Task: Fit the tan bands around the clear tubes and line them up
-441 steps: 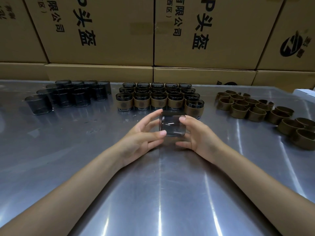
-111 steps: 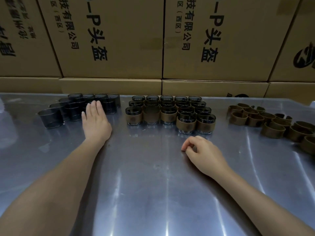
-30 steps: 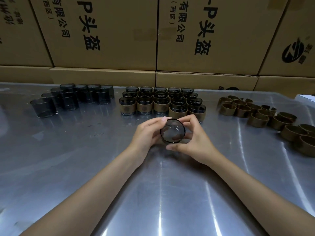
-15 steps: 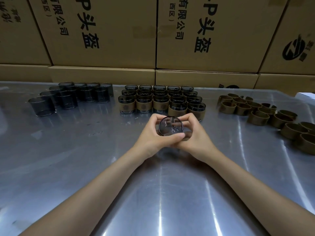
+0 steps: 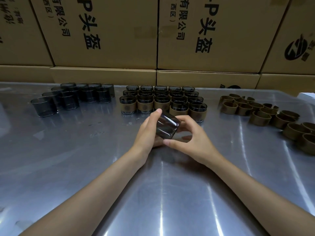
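A bare smoky clear tube (image 5: 167,127) is tilted above the middle of the metal table (image 5: 85,159). My left hand (image 5: 148,132) grips its left side, fingers curled over the top. My right hand (image 5: 190,138) holds it from the right, thumb under the near rim and fingers behind. It carries no tan band. Several banded tubes (image 5: 162,101) stand in rows just beyond my hands. More bare tubes (image 5: 71,97) stand at the back left. Loose tan bands (image 5: 265,114) lie at the right.
Stacked cardboard boxes (image 5: 105,36) with black printed characters wall off the far edge of the table. A white object (image 5: 306,95) shows at the far right edge.
The tube has turned from facing me end-on to lying tilted on its side. Both hands have shifted their grip around it and stayed in the same place.
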Demonstrator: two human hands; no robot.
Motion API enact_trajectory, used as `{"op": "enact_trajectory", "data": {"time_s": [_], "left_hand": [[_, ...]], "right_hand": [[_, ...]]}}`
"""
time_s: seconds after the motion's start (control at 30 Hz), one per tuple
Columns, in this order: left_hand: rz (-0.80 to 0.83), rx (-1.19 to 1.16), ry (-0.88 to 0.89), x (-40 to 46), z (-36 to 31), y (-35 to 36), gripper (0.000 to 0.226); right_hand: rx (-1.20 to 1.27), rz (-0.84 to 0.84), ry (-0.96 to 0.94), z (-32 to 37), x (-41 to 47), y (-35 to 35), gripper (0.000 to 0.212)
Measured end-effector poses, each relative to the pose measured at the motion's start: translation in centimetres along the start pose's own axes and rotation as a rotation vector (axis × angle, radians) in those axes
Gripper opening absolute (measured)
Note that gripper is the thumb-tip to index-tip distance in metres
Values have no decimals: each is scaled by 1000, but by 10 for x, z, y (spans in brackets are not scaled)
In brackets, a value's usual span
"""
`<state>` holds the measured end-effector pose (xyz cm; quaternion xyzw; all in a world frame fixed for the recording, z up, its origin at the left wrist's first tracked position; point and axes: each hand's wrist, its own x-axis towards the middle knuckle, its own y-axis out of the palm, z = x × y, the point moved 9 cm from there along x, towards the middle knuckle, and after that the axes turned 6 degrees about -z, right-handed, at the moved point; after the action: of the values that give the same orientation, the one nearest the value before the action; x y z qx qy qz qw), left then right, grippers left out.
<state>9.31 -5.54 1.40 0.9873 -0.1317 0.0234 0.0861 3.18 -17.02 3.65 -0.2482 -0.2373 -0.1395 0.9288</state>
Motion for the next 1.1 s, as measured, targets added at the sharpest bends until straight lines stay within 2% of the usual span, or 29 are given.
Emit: {"op": "enact_trajectory", "data": {"time_s": [0.1, 0.2, 0.33, 0.43, 0.53, 0.6, 0.67, 0.87, 1.0, 1.1], "left_hand": [[17, 16, -31, 0, 2, 6, 59], [-3, 87, 1, -1, 4, 7, 52], [35, 231, 64, -5, 4, 13, 52], [60, 109, 70, -6, -2, 14, 45], [85, 25, 66, -7, -5, 12, 51], [74, 3, 47, -6, -3, 9, 54], [37, -59, 12, -7, -2, 6, 46], [-68, -152, -84, -7, 0, 0, 31], [-52, -198, -92, -12, -5, 7, 27], [-3, -172, -50, -16, -10, 14, 25]], "right_hand": [[65, -143, -34, 13, -3, -6, 50], [121, -232, -48, 19, -7, -7, 50], [133, -267, -45, 17, -7, -10, 45], [104, -262, -16, 12, -4, -9, 51], [66, -239, -13, 10, -3, -7, 57], [34, -225, -20, 12, -3, -5, 65], [-4, -215, -49, 17, -3, -4, 70], [-55, -209, -153, 26, -6, -4, 67], [-119, -218, -243, 34, -7, -3, 67], [-114, -219, -241, 33, -7, -4, 66]]}}
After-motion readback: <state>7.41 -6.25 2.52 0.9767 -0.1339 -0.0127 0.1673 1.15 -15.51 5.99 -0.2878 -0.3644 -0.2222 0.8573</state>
